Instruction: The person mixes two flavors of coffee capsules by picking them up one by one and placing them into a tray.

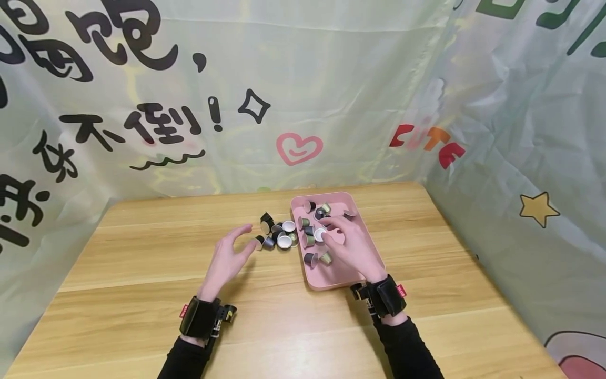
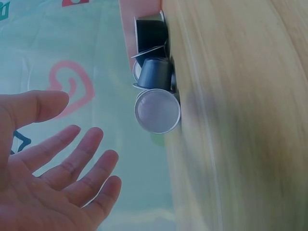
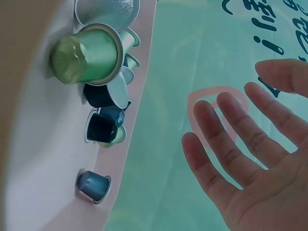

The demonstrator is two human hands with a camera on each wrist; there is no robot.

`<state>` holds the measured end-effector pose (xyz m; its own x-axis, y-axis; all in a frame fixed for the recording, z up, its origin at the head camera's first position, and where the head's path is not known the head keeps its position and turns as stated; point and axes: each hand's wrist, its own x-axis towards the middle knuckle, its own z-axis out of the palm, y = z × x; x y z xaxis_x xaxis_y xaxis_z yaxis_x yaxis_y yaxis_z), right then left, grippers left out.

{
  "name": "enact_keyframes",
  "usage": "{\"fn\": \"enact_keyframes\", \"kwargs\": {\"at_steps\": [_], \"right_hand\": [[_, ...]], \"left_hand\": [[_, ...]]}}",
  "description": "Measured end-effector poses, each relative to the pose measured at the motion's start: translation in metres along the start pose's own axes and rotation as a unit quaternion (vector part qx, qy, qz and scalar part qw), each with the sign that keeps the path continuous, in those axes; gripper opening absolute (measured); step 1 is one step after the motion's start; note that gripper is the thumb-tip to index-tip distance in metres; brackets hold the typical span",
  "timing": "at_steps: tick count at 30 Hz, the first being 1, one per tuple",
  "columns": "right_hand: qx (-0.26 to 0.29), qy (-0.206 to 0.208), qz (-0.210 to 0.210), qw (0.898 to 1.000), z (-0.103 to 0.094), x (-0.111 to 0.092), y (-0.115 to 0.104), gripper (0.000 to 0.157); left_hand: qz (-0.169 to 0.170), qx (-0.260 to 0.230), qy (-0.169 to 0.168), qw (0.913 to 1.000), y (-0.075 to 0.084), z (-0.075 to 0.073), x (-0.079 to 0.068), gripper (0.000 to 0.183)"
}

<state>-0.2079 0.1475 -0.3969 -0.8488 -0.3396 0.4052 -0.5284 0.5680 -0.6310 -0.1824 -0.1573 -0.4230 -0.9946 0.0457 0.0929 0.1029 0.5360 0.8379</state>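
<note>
Coffee capsules lie in a pile beside the pink tray (image 1: pixel 342 275), among them a white-lidded capsule (image 1: pixel 284 241). My left hand (image 1: pixel 227 259) hovers just left of this pile, fingers spread and holding nothing. In the left wrist view, a capsule with a pale round lid (image 2: pixel 158 111) lies nearest that hand. Over the tray, my right hand (image 1: pixel 350 247) has relaxed fingers and an empty palm. Several capsules lie loose in the tray, including a green capsule (image 1: pixel 326 258) and a dark capsule (image 1: pixel 310 259). The right wrist view shows a large green capsule (image 3: pixel 86 57) close by.
The wooden table (image 1: pixel 142 252) bears the tray and the pile near its back edge. A printed cloth (image 1: pixel 350 79) hangs behind the table and along its right side. Black wrist straps (image 1: pixel 201 318) with small cameras sit on both arms.
</note>
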Motion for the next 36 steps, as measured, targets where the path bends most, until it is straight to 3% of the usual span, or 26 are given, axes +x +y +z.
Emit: {"fn": "enact_keyframes", "kwargs": {"at_steps": [16, 26, 36], "right_hand": [[-0.078, -0.043, -0.033, 0.995, -0.008, 0.017, -0.017, 0.033], [-0.082, -0.113, -0.051, 0.989, 0.004, 0.034, -0.029, 0.027], [-0.121, -0.182, -0.057, 0.974, 0.021, 0.052, -0.03, 0.03]], "left_hand": [[0.001, 0.001, -0.005, 1.0, -0.002, -0.001, 0.001, 0.052], [0.003, 0.003, -0.005, 1.0, -0.003, -0.001, 0.001, 0.052], [0.004, 0.004, -0.004, 1.0, -0.002, -0.002, 0.001, 0.052]]}}
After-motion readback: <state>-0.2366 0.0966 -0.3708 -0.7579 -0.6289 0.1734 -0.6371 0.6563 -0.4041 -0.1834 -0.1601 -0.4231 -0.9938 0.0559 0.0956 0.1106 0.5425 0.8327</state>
